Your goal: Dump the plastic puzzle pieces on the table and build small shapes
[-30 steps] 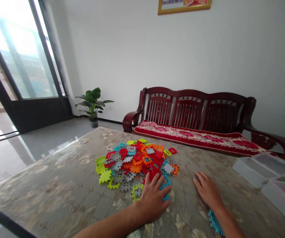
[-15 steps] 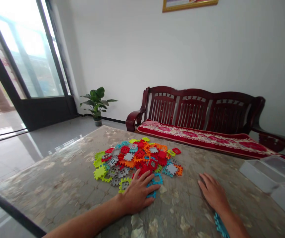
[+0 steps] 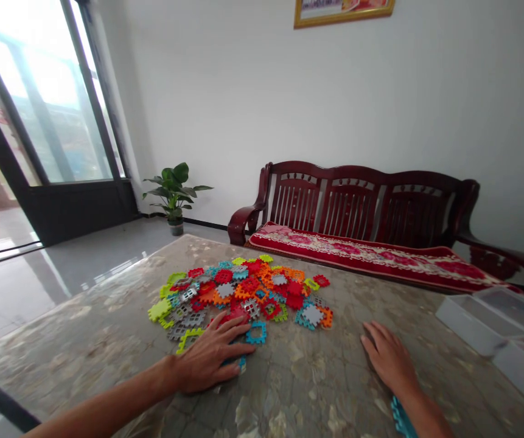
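Note:
My left hand (image 3: 213, 351) lies flat with fingers spread at the near edge of a heap of notched plastic building tiles (image 3: 249, 289). The heap mixes red, orange, grey, blue and lime pieces, some solid and some with window-like holes. Under and beside its fingers are a blue frame tile (image 3: 257, 333) and a lime frame tile (image 3: 188, 340), partly covered. My right hand (image 3: 387, 354) rests on the tabletop to the right of the heap, fingers stretched out, holding nothing. A blue notched piece (image 3: 401, 418) sits by my right wrist, partly hidden by the forearm.
Clear plastic boxes (image 3: 471, 322) stand at the table's right side. Beyond the patterned table (image 3: 289, 389) is a dark wooden bench (image 3: 353, 204) with a red runner (image 3: 357, 249). A potted plant (image 3: 176, 191) stands near the glass door (image 3: 56, 121) at left.
My left hand has slid leftward along the table, and tiles at the heap's near left side have shifted left with it. My right hand stays in about the same place.

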The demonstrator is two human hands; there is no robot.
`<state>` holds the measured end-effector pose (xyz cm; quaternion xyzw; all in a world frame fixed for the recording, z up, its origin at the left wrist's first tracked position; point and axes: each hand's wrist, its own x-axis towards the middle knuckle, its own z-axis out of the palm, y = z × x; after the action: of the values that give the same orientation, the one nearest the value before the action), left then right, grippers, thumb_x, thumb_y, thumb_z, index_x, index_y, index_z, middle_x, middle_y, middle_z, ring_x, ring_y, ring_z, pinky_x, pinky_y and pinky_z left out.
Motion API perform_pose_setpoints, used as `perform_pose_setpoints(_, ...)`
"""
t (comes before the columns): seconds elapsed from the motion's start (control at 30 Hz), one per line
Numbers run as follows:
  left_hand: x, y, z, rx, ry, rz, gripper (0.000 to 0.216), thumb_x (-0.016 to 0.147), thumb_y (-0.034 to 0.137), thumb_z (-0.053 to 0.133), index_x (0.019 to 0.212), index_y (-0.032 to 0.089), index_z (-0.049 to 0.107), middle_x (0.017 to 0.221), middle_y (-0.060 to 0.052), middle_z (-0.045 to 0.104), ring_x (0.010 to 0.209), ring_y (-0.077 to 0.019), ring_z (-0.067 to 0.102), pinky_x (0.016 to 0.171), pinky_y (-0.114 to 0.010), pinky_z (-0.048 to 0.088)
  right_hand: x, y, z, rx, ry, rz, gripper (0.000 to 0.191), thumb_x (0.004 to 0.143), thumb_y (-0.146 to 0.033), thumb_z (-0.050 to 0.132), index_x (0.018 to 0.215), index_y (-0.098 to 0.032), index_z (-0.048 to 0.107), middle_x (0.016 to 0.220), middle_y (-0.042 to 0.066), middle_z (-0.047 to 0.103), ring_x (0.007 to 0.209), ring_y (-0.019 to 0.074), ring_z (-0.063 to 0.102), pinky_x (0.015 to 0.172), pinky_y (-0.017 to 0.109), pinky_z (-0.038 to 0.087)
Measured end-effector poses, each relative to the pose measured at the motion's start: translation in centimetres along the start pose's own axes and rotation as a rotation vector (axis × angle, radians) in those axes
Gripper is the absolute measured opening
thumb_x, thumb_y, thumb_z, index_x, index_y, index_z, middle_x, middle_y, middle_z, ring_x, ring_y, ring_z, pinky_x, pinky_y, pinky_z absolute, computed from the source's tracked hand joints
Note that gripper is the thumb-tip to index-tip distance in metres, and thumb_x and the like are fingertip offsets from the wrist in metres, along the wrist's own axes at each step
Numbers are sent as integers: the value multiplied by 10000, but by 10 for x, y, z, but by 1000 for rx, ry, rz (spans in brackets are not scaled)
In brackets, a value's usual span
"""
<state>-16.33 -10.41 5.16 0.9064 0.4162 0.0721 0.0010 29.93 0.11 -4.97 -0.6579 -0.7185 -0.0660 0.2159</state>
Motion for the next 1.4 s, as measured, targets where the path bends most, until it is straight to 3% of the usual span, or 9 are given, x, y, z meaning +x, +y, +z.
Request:
perform_pose_setpoints(0.13,34,-3,-16,-38,100,-50,376,959,479,439,1315,441,557,1440,45,538,1371,-228,417,1190,-455,171,-1,-2,0,-3,0,14,483,878,-413,376,1191,-187,666,1303,127,612,1224,293,544,1061,464,403)
perform_pose_setpoints(0.27,112,-19,-21,9,238,-289,431,988,491,322,1335,374,550,1442,16,532,1403,-251,354,1195,-508,127,-1,-3,-1,-27,-13,29,484,887,-411,370,1206,-192,662,1315,111,610,1224,279,545,1053,445,412)
perform_pose_setpoints(0.4,184,-58,-14,24,104,-546,486,956,530,349,1384,352,495,1533,-27,416,1448,-319,258,1170,-584,105,0,-4,-5,-31,-14,29,479,904,-409,357,1210,-199,660,1301,102,620,1188,277,564,1030,448,427)
perform_pose_setpoints(0.57,229,-100,2,-14,-19,-652,549,938,562,310,1401,323,480,1551,-112,378,1435,-408,263,1062,-718,197,1,-13,-12,-49,11,51,426,900,-368,387,1180,-225,675,1265,87,641,1154,275,575,989,436,447)
perform_pose_setpoints(0.77,241,-120,21,-37,-124,-667,551,918,572,322,1357,312,529,1562,-117,357,1437,-427,241,1030,-768,170,1,-22,-17,-87,4,88,400,892,-345,421,1201,-260,662,1266,80,636,1145,273,577,961,421,451)
perform_pose_setpoints(0.97,235,-133,30,-36,-124,-654,518,911,520,336,1341,307,532,1497,-107,457,1372,-408,365,1020,-723,274,2,-27,-21,-96,5,105,382,881,-325,443,1190,-280,663,1249,75,643,1144,267,576,961,402,438)
perform_pose_setpoints(1.1,222,-141,33,-7,-99,-638,488,899,475,378,1324,295,538,1434,-106,522,1269,-375,496,1030,-670,316,2,-27,-22,-87,-1,104,375,878,-324,445,1176,-277,667,1248,74,642,1141,267,577,954,400,440)
perform_pose_setpoints(1.27,198,-148,32,31,-71,-626,484,898,497,391,1304,288,551,1402,-105,548,1223,-349,538,1048,-599,336,2,-25,-20,-89,-5,105,387,885,-326,434,1192,-261,661,1248,81,639,1134,269,574,945,411,446)
perform_pose_setpoints(1.4,178,-153,28,54,-63,-619,481,893,489,399,1306,292,550,1397,-103,554,1200,-350,553,1032,-611,346,1,-26,-22,-86,-17,104,387,898,-316,421,1200,-251,655,1254,79,633,1135,255,566,958,400,432)
